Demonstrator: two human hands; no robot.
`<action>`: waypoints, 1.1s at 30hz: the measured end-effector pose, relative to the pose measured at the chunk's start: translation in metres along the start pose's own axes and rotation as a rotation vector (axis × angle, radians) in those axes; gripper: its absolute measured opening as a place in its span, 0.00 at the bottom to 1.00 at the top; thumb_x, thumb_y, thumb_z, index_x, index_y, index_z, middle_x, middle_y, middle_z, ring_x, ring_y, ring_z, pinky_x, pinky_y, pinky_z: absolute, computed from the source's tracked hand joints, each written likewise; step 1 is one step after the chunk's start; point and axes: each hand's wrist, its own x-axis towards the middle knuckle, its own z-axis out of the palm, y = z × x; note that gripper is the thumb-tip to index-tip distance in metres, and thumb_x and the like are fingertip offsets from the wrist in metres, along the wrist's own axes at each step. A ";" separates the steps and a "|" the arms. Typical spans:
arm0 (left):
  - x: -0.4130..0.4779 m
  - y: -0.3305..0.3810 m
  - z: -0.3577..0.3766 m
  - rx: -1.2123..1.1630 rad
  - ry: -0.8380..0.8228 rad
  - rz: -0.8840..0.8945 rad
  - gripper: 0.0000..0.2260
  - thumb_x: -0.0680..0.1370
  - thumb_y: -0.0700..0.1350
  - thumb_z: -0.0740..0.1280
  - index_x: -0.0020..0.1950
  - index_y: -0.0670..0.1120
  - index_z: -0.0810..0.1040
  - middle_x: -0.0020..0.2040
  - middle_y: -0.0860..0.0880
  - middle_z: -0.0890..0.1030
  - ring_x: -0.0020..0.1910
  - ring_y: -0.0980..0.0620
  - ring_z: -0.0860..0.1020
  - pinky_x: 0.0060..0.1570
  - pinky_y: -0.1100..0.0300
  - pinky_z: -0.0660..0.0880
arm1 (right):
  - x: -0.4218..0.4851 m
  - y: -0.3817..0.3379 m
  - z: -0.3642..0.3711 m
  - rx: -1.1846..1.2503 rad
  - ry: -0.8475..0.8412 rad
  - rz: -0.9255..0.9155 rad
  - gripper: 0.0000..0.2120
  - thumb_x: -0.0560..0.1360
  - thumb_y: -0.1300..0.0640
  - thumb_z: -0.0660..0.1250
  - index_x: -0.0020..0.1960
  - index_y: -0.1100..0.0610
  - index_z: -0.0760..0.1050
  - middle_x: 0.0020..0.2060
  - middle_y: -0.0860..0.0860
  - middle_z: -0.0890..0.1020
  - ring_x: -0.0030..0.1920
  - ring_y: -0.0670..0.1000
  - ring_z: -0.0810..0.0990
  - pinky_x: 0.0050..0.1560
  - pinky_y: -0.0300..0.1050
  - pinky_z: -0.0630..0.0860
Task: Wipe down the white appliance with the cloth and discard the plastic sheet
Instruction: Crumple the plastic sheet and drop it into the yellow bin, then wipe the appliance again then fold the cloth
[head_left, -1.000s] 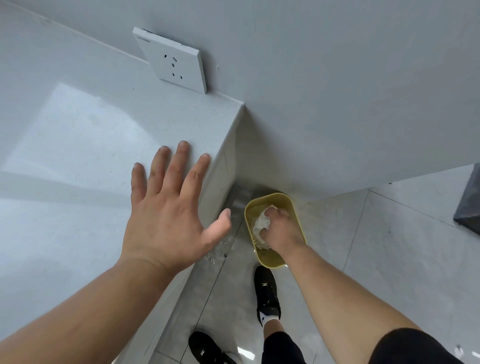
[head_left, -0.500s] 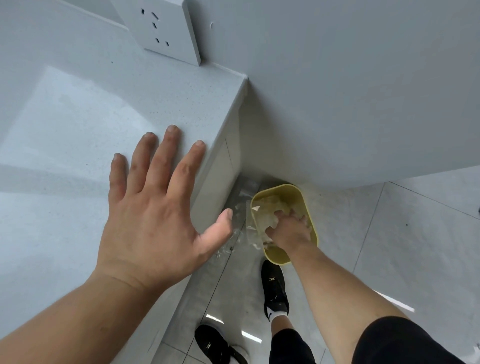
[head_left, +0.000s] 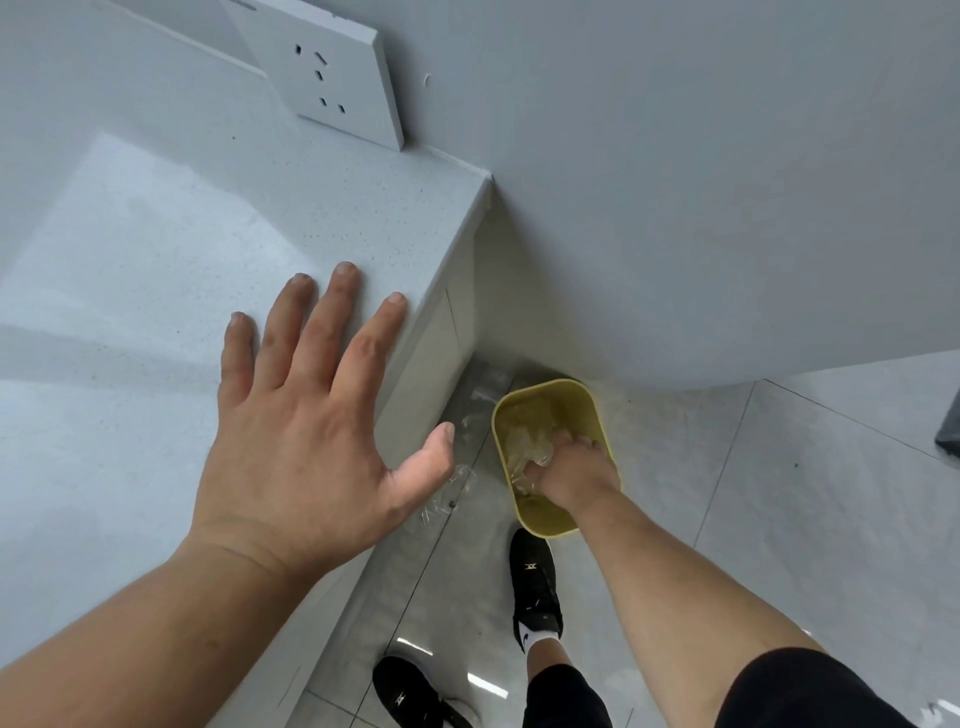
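Note:
My right hand (head_left: 569, 470) reaches down into a small yellow bin (head_left: 589, 400) on the floor and presses a crumpled clear plastic sheet (head_left: 524, 441) into it. The fingers are curled into the plastic. Part of the sheet spills over the bin's left rim onto the floor (head_left: 457, 483). My left hand (head_left: 306, 426) hovers flat and spread over the edge of the white counter (head_left: 156, 270), holding nothing. No cloth and no appliance are in view.
A white wall socket (head_left: 337, 73) sits on the grey wall above the counter's back corner. The bin stands in the corner between cabinet side and wall. My black shoes (head_left: 535, 587) stand on the glossy tiled floor just in front of the bin.
The white wad seen in the bin has given way to clear plastic as my right hand pushed deeper. The view has tilted down slightly; my left hand stays spread over the counter edge.

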 end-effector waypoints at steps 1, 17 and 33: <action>0.000 0.000 0.000 0.003 0.000 0.001 0.41 0.77 0.74 0.54 0.84 0.52 0.60 0.85 0.44 0.58 0.84 0.38 0.54 0.80 0.31 0.53 | -0.003 0.000 -0.005 -0.015 0.013 -0.005 0.36 0.75 0.32 0.63 0.76 0.51 0.65 0.73 0.56 0.73 0.74 0.64 0.69 0.72 0.64 0.70; -0.001 0.006 -0.008 -0.005 -0.077 -0.033 0.43 0.75 0.75 0.56 0.85 0.54 0.56 0.87 0.46 0.54 0.85 0.40 0.50 0.81 0.33 0.50 | -0.129 0.001 -0.092 -0.120 0.241 -0.227 0.45 0.70 0.24 0.58 0.80 0.47 0.60 0.78 0.52 0.69 0.77 0.62 0.64 0.74 0.62 0.66; -0.043 0.006 -0.103 -0.101 -0.162 -0.162 0.45 0.72 0.80 0.48 0.85 0.61 0.45 0.88 0.52 0.45 0.86 0.46 0.44 0.83 0.40 0.43 | -0.258 -0.047 -0.206 -0.179 0.460 -0.482 0.48 0.70 0.21 0.53 0.82 0.43 0.51 0.83 0.51 0.59 0.82 0.60 0.56 0.80 0.62 0.59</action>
